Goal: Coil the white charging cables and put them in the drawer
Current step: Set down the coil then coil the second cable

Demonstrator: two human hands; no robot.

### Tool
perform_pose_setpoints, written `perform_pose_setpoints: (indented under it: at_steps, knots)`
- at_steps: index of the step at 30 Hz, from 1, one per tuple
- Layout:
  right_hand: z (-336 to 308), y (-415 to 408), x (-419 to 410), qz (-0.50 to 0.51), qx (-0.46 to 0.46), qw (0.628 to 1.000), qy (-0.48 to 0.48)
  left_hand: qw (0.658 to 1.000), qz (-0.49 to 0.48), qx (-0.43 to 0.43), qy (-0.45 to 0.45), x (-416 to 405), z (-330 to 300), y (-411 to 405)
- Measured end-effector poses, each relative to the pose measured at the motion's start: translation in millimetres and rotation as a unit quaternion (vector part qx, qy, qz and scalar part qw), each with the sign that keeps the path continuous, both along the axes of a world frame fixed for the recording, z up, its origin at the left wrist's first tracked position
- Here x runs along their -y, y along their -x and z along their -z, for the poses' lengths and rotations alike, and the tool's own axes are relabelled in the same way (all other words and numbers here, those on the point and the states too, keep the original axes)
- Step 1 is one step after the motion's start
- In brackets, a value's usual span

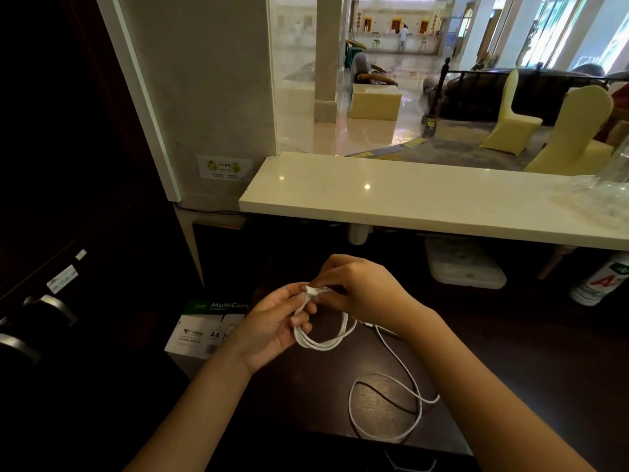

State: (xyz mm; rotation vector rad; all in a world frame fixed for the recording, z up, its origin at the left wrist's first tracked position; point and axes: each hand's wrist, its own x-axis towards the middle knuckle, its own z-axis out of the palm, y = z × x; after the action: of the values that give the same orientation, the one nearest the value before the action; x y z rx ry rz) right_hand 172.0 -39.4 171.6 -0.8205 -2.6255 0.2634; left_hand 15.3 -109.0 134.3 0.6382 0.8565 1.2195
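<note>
A white charging cable coil (323, 340) hangs in several loops between my hands above the dark desk (493, 352). My left hand (272, 327) grips the top of the coil with curled fingers. My right hand (360, 291) pinches the cable's white end at the top of the loops. A second white charging cable (391, 403) lies loose on the desk below my right forearm, in one wide loop. At the far left, dark drawers with metal handles (56, 306) are shut.
A pack of A4 copy paper (207, 327) lies left of my left hand. A cream stone counter (425, 202) runs above the desk, with clear plastic wrap (599, 195) at its right end. A white power strip (463, 267) lies under it.
</note>
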Motion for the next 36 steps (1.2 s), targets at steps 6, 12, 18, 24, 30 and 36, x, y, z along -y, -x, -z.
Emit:
perform_pose_setpoints:
  at_steps: [6, 12, 18, 24, 30, 36]
  knots:
    - [12.3, 5.4, -4.9, 0.133, -0.161, 0.971, 0.115, 0.99, -0.057, 0.124, 0.031, 2.9, 0.4, -5.9]
    - [27.2, 6.6, -2.7, 0.178, -0.194, 0.953, 0.15, 0.993, -0.107, 0.031, -0.031, 7.4, 9.4, -14.4]
    - [11.3, 6.9, -4.4, 0.09, -0.127, 0.986, 0.064, 0.996, -0.06, -0.058, -0.016, 5.5, 8.3, -11.7]
    - [6.9, -6.8, -14.2, 0.071, -0.046, 0.965, 0.249, 0.999, -0.042, -0.018, 0.011, 1.9, 5.2, -2.8]
    - [18.4, -14.3, -15.5, 0.109, -0.143, 0.923, 0.34, 0.999, -0.044, -0.022, 0.007, -2.5, 8.5, 4.3]
    - [30.9, -10.4, -12.2, 0.138, -0.135, 0.938, 0.289, 0.991, -0.054, -0.123, 0.025, -3.5, 19.6, -0.6]
